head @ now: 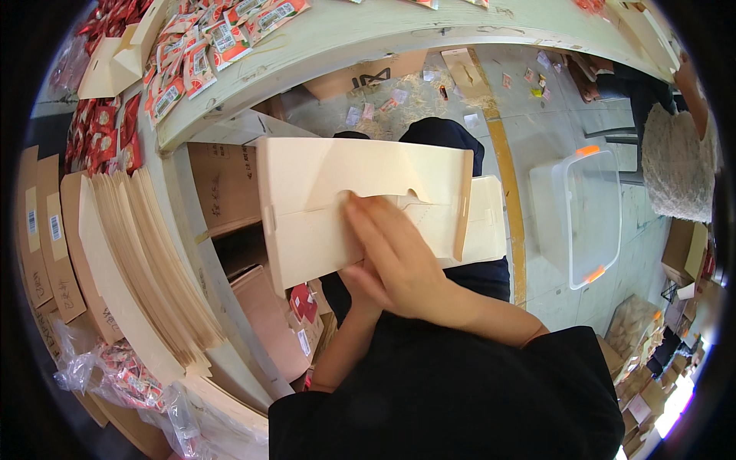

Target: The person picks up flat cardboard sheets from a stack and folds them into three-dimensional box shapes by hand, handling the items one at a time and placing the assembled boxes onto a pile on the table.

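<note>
A cream paperboard carton [310,172], part folded with narrow raised flaps at its ends, lies above my lap. Across its middle run overlapping panels with curved notches. My right hand [391,253] rests on the carton, its fingers together and pointing at a notch near the centre. Below it, my left hand [362,287] is at the carton's near edge, mostly hidden by the right hand and the board; its grip cannot be made out. Another cream paperboard piece [486,221] shows under the carton's right end.
Flat cartons [144,259] stand stacked at the left. Small printed sachets [224,40] and red packets [103,135] lie on the worktable [368,23]. A clear plastic bin [595,218] stands on the floor at right, near another person [678,161]. Scraps litter the floor.
</note>
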The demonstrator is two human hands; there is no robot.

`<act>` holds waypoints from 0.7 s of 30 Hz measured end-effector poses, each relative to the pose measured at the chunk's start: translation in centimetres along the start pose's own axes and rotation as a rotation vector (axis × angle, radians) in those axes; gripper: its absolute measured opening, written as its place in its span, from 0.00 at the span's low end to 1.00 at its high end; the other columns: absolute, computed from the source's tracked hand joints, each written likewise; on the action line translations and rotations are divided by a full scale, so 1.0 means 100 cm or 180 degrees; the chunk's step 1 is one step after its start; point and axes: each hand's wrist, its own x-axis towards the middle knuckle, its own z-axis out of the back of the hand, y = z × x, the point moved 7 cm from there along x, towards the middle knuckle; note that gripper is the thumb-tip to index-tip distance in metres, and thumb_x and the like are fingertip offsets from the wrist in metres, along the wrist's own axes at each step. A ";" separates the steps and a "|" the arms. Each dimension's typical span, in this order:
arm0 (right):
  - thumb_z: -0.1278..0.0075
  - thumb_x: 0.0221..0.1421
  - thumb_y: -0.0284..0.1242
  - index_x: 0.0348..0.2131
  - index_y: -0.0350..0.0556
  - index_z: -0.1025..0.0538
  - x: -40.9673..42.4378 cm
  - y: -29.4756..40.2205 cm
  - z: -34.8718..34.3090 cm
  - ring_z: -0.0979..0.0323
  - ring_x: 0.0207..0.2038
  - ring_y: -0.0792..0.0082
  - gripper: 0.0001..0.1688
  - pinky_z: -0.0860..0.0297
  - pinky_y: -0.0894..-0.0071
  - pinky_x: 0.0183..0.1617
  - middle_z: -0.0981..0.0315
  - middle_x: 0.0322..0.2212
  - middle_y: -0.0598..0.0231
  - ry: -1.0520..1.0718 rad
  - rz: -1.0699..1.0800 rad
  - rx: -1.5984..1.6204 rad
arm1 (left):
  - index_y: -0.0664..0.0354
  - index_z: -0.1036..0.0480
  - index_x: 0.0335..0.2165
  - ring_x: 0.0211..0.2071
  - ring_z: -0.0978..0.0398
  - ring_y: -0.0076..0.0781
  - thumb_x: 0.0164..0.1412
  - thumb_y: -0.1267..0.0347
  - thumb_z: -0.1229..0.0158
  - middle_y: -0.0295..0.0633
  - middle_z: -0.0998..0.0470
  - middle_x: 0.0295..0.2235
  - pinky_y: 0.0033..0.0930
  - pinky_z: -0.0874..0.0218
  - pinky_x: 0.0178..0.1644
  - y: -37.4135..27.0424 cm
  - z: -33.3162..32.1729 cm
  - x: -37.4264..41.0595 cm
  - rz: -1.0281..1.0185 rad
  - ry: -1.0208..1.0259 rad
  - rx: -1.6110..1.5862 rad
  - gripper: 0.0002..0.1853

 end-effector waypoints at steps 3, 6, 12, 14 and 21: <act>0.51 0.43 0.29 0.41 0.33 0.35 -0.002 -0.024 -0.007 0.35 0.32 0.54 0.25 0.39 0.64 0.35 0.35 0.32 0.50 0.0419 -0.0591 -0.0427 | 0.66 0.44 0.48 0.43 0.37 0.29 0.59 0.66 0.57 0.40 0.37 0.44 0.30 0.46 0.48 0.005 0.013 0.007 -0.1257 0.0693 0.1085 0.20; 0.54 0.46 0.31 0.41 0.37 0.34 -0.002 -0.034 -0.003 0.35 0.27 0.60 0.22 0.39 0.65 0.30 0.34 0.26 0.57 0.0257 -0.0409 -0.0198 | 0.70 0.39 0.44 0.43 0.35 0.30 0.55 0.71 0.52 0.45 0.34 0.42 0.30 0.45 0.48 -0.003 0.022 0.010 -0.1319 0.1163 0.1836 0.18; 0.60 0.50 0.28 0.35 0.38 0.32 -0.011 -0.046 0.004 0.34 0.26 0.57 0.13 0.38 0.68 0.32 0.33 0.24 0.57 0.0118 -0.0314 0.0922 | 0.73 0.37 0.38 0.37 0.34 0.30 0.56 0.69 0.58 0.44 0.32 0.35 0.29 0.44 0.43 -0.034 0.021 -0.002 -0.2516 0.1097 0.1855 0.15; 0.60 0.51 0.28 0.33 0.40 0.31 -0.013 -0.054 0.002 0.35 0.26 0.58 0.11 0.38 0.69 0.32 0.33 0.25 0.57 0.0406 -0.0752 0.1346 | 0.73 0.38 0.38 0.37 0.34 0.31 0.56 0.70 0.59 0.45 0.32 0.35 0.29 0.44 0.42 -0.036 0.020 0.001 -0.2460 0.1015 0.1837 0.15; 0.62 0.53 0.27 0.23 0.38 0.36 -0.005 -0.053 -0.001 0.35 0.34 0.66 0.10 0.39 0.75 0.38 0.31 0.34 0.55 0.1323 -0.1138 0.1227 | 0.75 0.43 0.44 0.41 0.35 0.33 0.57 0.72 0.64 0.50 0.36 0.43 0.30 0.44 0.45 -0.056 0.007 0.012 -0.2598 0.1193 0.3122 0.19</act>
